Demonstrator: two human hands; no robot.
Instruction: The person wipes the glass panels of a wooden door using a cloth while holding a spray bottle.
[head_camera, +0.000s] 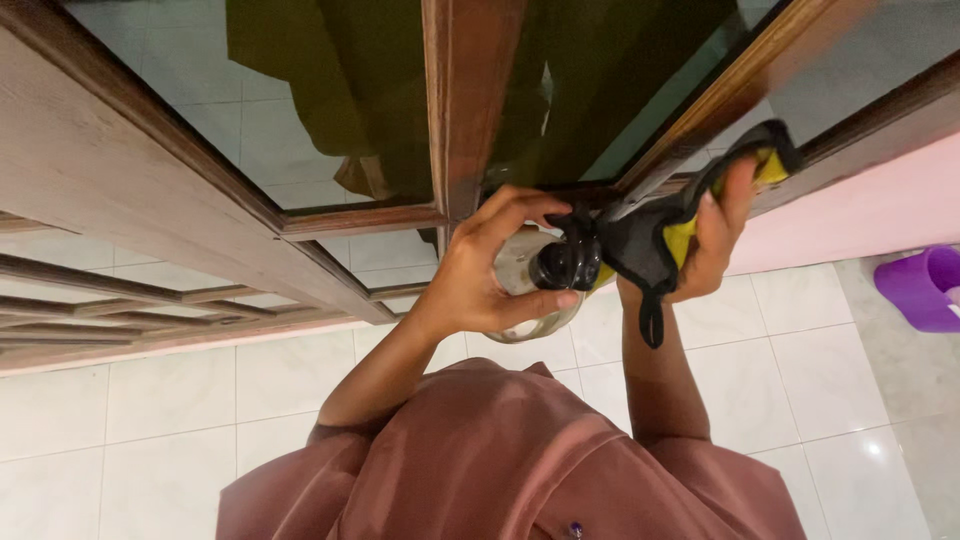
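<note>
The spray bottle (535, 285), a rounded clear plastic body with a glossy black nozzle head, sits in front of the person's chest, just below the wooden frame of a glazed door. The left hand (480, 275) wraps it: the grip is clenched around the bottle, thumb along the lower side, fingers curled over the top toward the black nozzle. Touching the nozzle on its right side is a cleaning cloth (660, 235), soft and crumpled, dark grey on the outside with a bright yellow face showing in the folds and a small dark loop hanging from its lower edge. The right hand (715, 235) holds this cloth, its grip closed on the fabric with the fingers spread upward along it, the cloth's top corner reaching the lower rail of the door. The door frame (465, 100) is brown wood with a smooth, grained finish, its straight bars enclosing panes of greenish glass (320, 90) that reflect an olive-coloured garment. Below, the person's dusty-pink sleeves and top (500, 460) fill the lower middle of the view. The floor (150, 430) is glossy white square tile with thin grout lines, and a purple plastic tub (925, 285) stands at the right edge, well apart from both hands.
</note>
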